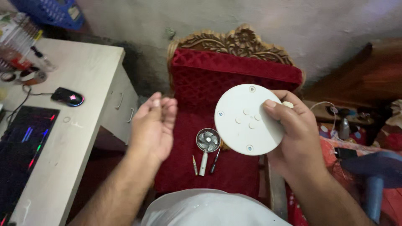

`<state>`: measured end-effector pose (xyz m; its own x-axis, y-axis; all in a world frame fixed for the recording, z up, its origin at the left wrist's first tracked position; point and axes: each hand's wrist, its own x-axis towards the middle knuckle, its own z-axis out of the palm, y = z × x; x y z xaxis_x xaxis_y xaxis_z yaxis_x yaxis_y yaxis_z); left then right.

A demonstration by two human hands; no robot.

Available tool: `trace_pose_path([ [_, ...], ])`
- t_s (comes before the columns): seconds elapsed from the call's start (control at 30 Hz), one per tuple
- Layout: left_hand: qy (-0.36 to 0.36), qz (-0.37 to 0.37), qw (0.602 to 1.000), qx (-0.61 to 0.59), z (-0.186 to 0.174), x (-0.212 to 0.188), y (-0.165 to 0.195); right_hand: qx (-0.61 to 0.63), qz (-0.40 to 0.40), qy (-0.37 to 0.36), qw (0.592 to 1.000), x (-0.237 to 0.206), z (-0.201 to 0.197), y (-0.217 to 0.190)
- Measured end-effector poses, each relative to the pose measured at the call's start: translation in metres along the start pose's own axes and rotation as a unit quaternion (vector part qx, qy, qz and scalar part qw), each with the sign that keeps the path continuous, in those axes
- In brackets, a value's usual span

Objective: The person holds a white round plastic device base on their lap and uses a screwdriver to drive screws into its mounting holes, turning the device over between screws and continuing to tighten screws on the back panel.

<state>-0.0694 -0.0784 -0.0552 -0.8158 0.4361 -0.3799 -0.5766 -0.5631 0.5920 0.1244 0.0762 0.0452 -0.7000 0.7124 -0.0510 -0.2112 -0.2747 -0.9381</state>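
Observation:
My right hand [293, 134] grips a white round disc [243, 125], its flat underside facing me, with small round pads and screw holes near the rim. My thumb lies on the disc's face. My left hand [153, 125] hovers to the left of it, fingers loosely curled, holding nothing. Below the disc, on the red chair seat [234, 171], lie a small white handheld fan [207, 144], a dark screwdriver [214, 161] and a small pointed tool [194, 164].
The red cushioned chair has a carved wooden back [234, 42]. A pale desk [79, 83] at the left carries a lit mouse [68, 97] and a dark keyboard [21, 146]. Cluttered items and a blue object [374, 175] sit at the right.

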Motion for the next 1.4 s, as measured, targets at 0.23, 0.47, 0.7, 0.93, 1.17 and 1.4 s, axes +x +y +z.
trace_pose_path([
  [0.23,0.122,0.051,0.991,-0.026,-0.16,0.069,0.01,-0.033,0.044,-0.026,0.998,0.014,0.019,0.017],
  [0.47,0.228,0.097,0.967,0.063,-0.248,0.064,0.057,-0.044,0.061,-0.071,0.995,0.029,0.054,0.038],
  [0.7,0.269,0.228,0.901,0.254,-0.284,0.046,0.087,-0.037,0.08,-0.104,0.991,0.037,0.074,0.047],
  [0.93,0.287,0.242,0.807,0.456,-0.306,0.037,0.108,-0.037,0.075,-0.12,0.989,0.042,0.087,0.058],
  [1.17,0.368,0.234,0.662,0.61,-0.318,0.031,0.107,-0.052,0.075,-0.118,0.989,0.042,0.094,0.059],
  [1.4,0.363,0.248,0.635,0.636,-0.337,0.032,0.105,-0.058,0.066,-0.105,0.991,0.043,0.091,0.056],
])
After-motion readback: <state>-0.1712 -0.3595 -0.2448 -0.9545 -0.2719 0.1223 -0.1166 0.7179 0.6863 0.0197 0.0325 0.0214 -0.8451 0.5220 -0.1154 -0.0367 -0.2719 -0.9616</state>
